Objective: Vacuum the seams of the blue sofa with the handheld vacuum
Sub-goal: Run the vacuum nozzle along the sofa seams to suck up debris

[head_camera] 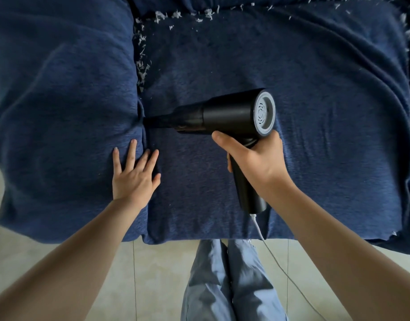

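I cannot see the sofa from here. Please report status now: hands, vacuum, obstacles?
Right hand grips handheld vacuum, nozzle in seam. Left hand flat beside the seam. White debris ahead; nothing blocking.

Views: we have one, head-worn.
Facing: steeply down over the blue sofa, floor at bottom edge.
Nearness: close; our forearms fill the lower frame.
Overlap: single view only.

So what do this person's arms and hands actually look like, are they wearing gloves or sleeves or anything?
No gloves and no sleeves in view: both forearms are bare right up to the bottom edge of the picture. The left hand and the right hand are bare too, with no rings, watch or wristband visible, and short plain fingernails. The only clothing that shows is light blue trousers below.
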### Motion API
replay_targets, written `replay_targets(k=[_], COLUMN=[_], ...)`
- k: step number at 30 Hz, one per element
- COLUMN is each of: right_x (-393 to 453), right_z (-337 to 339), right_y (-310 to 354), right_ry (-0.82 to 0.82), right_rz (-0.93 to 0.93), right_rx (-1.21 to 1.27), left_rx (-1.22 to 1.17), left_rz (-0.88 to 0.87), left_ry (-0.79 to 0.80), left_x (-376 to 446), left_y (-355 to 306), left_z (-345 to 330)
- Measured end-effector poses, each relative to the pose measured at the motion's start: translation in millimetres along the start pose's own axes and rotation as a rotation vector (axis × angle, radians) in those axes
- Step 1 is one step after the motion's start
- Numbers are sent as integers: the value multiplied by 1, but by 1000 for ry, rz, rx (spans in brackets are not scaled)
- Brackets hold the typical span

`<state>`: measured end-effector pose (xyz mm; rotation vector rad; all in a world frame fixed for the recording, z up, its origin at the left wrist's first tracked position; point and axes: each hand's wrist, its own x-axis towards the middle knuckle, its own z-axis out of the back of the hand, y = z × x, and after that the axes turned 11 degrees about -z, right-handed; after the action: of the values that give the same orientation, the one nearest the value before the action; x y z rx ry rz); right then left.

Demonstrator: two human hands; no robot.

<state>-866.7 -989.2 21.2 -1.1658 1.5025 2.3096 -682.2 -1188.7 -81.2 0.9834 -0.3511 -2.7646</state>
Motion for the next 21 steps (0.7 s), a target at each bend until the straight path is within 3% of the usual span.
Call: replay_targets(k=[4, 11, 21], right_x=[-2, 17, 15], right_z=[3, -12, -14], right_y=[2, 15, 18], right_ry=[5, -78, -38], right_rz=[-2, 12, 18], right_rx=[-92, -22, -89], left_rx=[10, 10, -80], left_rz=[10, 14, 4], left_ry=[13, 16, -53], left_x=[0, 0, 1], left_y=[0, -1, -1], left_z=[1, 3, -1])
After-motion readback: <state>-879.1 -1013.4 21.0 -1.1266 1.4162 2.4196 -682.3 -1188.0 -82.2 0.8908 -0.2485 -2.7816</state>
